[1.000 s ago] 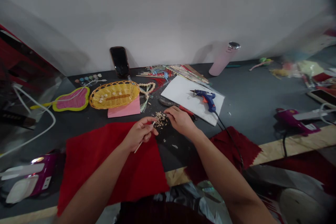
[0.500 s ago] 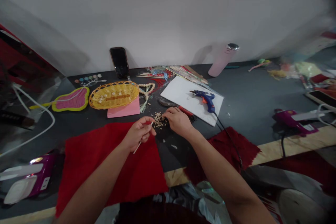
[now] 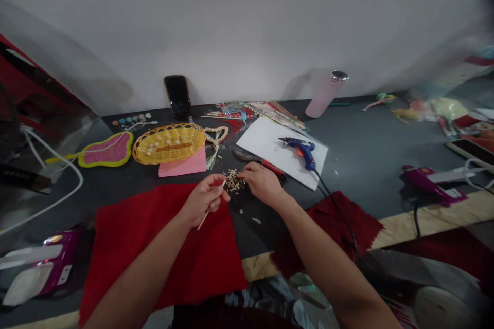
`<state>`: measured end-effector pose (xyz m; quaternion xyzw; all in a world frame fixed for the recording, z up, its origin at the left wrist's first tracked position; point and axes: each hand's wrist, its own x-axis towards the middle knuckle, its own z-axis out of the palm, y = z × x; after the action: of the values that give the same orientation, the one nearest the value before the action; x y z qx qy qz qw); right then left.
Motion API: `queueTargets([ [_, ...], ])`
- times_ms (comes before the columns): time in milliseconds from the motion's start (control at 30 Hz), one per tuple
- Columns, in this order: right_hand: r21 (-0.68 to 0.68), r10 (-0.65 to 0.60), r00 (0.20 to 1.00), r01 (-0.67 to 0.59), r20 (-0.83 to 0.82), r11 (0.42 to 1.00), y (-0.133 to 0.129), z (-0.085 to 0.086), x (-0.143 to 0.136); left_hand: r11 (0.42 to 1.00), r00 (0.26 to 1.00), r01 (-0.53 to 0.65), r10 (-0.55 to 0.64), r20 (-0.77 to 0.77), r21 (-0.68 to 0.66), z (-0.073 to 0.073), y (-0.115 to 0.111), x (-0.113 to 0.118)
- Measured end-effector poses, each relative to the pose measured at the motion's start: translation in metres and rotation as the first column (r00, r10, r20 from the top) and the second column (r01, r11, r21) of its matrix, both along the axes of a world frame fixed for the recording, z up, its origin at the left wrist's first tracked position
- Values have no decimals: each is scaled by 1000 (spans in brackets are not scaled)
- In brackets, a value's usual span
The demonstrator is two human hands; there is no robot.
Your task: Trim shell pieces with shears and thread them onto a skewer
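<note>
My left hand (image 3: 206, 199) is closed in a pinch on a thin pale stick (image 3: 203, 220), which slants down toward me over the red cloth (image 3: 162, 247). Just right of its fingertips lies a small heap of short, pale cut pieces (image 3: 232, 183) on the dark tabletop. At the heap's right edge is my right hand (image 3: 263, 182), palm down with thumb and fingers drawn together. Whatever is between those fingertips is too small to make out. Behind the right hand lie pliers with red handles (image 3: 273, 166), partly covered by it.
A blue glue gun (image 3: 303, 150) rests on a white board (image 3: 257, 136), its cord trailing toward me. At left, a yellow woven basket (image 3: 170, 157) stands on a pink pad (image 3: 183, 165). A phone (image 3: 178, 97) leans on the wall; a pink tumbler (image 3: 322, 97) stands right.
The camera view has shifted slightly, so the table sits a little lower. My right fingertips have moved slightly at the heap's edge; my left hand keeps its hold on the stick.
</note>
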<state>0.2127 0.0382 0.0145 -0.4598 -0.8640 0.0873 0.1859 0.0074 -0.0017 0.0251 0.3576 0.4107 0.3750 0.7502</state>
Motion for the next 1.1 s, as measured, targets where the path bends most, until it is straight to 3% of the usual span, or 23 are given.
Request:
queueTargets([
  [767, -44, -34, 991, 39, 127, 998, -1, 10, -4, 997, 998, 61, -61, -7, 43, -1, 0, -2],
  [1100, -7, -23, 994, 24, 106, 1000, -2, 0, -8, 1000, 1000, 16, -16, -12, 24, 0, 1, -1],
])
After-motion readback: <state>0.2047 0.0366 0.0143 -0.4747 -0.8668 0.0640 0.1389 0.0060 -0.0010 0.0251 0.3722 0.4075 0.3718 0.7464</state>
